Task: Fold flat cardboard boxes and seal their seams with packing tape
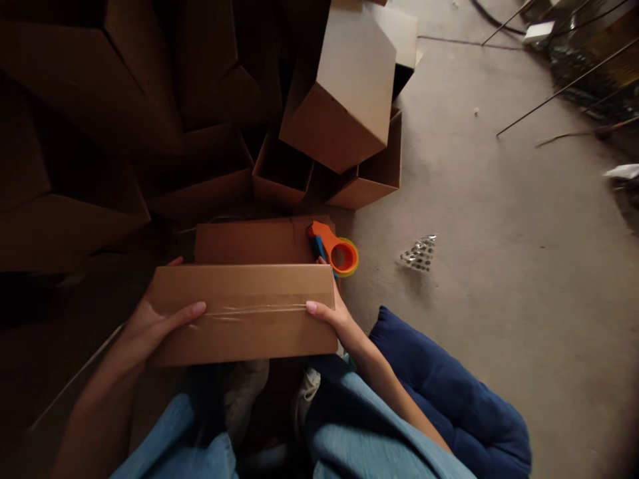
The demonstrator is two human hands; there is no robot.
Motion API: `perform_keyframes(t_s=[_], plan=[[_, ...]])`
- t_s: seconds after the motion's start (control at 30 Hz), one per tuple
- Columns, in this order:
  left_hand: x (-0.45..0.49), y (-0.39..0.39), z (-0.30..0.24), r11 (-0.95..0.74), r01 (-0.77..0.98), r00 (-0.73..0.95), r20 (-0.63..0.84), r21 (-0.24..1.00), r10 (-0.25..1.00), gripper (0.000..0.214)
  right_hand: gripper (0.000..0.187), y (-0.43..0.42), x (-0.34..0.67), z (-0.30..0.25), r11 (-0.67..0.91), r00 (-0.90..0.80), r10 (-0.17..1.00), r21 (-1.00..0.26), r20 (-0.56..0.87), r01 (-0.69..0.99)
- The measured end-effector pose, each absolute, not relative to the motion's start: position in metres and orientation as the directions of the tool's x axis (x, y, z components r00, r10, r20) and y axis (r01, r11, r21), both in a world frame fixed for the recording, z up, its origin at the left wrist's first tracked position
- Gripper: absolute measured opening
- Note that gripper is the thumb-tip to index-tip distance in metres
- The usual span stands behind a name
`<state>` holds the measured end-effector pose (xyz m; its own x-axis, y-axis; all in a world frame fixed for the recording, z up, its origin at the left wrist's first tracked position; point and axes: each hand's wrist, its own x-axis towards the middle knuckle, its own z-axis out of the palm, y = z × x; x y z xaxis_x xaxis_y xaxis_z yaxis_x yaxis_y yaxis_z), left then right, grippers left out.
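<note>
Just above my knees, I hold a taped cardboard carton (239,313) level between my two hands, which stand apart, one clamped on each end. My left hand (150,326) grips the left end and my right hand (332,313) the right end, each thumb lying on top, while a fingertip (174,261) of my left hand shows past the far edge. A strip of clear packing tape (254,311) runs lengthwise across the carton's top. Just beyond the carton lies a second flat cardboard box (249,241), with an orange tape dispenser (333,249) at its right end, near my right hand. Farther off, open cardboard boxes (344,86) stand in a heap. To the right, a navy cushion (449,386) lies beside my jeans (349,426), and a crumpled foil wrapper (419,253) sits on the concrete floor (499,199).
</note>
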<state>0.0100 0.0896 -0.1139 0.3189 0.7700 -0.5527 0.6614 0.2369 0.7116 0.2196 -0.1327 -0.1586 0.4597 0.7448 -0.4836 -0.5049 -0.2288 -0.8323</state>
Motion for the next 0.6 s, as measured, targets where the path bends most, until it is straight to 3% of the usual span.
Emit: perform_keyframes(t_s=[0.4,0.6], plan=[[0.0135,0.0874,-0.1103,0.254,0.649,0.298,-0.547,0.717,0.782,0.101,0.117,-0.1342,0.2233,-0.1629,-0.206,0.446,0.782,-0.856,-0.435,-0.473],[0.0117,0.088,-0.1138,0.272,0.637,0.292,-0.553,0.721,0.78,0.099,0.107,-0.1344,0.2264,-0.1672,-0.15,0.457,0.805,-0.876,-0.377,-0.459]])
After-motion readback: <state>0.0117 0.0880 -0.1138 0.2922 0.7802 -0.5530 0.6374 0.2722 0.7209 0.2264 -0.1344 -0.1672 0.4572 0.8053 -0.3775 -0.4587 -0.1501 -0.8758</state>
